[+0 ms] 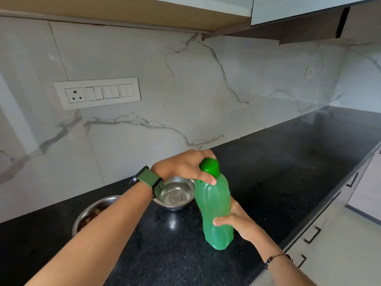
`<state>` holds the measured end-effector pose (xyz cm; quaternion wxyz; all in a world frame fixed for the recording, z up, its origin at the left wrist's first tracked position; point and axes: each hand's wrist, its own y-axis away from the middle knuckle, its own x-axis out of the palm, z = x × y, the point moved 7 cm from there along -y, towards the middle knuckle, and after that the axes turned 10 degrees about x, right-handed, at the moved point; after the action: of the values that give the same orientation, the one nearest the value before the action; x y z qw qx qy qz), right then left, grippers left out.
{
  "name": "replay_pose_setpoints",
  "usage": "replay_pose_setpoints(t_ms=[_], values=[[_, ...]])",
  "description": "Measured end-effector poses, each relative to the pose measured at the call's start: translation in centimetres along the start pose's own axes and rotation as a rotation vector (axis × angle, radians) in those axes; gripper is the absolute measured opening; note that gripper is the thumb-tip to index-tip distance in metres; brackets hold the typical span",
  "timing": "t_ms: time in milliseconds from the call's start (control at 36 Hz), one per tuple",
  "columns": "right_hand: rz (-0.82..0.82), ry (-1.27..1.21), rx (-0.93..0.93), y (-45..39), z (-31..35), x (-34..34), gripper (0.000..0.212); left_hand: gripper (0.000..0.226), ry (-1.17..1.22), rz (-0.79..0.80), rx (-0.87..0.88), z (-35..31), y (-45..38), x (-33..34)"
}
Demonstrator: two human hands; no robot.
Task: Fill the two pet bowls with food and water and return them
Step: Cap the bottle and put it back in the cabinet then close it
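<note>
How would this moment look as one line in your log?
step: opening bottle | left hand: grips green cap | right hand: holds green bottle | near bowl: food | far bowl: no food

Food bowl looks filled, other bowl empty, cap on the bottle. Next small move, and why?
Probably twist the cap off. The left hand grips it while the right hand steadies the green bottle upright on the counter. The steel bowl behind it looks empty; the other bowl already holds food.

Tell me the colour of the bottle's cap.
Dark green, darker than the pale green bottle; the cap shows in the head view.
</note>
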<state>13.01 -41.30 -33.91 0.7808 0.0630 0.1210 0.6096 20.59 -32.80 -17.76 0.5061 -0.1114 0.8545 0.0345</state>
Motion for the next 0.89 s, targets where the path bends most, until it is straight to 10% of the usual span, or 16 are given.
replay_pose_setpoints(t_ms=[444,611,889], values=[[-0.088,-0.001,0.027,0.9,1.2,-1.3,0.064,0.047,0.555,-0.379,0.066,2.1,0.1,1.8],[-0.131,-0.043,-0.116,2.1,6.4,-1.8,0.066,0.096,0.708,-0.528,0.077,0.7,1.2,2.6],[-0.096,-0.089,-0.479,5.7,22.8,-2.6,0.077,0.054,0.634,-0.588,0.201,-7.5,1.0,-10.4]])
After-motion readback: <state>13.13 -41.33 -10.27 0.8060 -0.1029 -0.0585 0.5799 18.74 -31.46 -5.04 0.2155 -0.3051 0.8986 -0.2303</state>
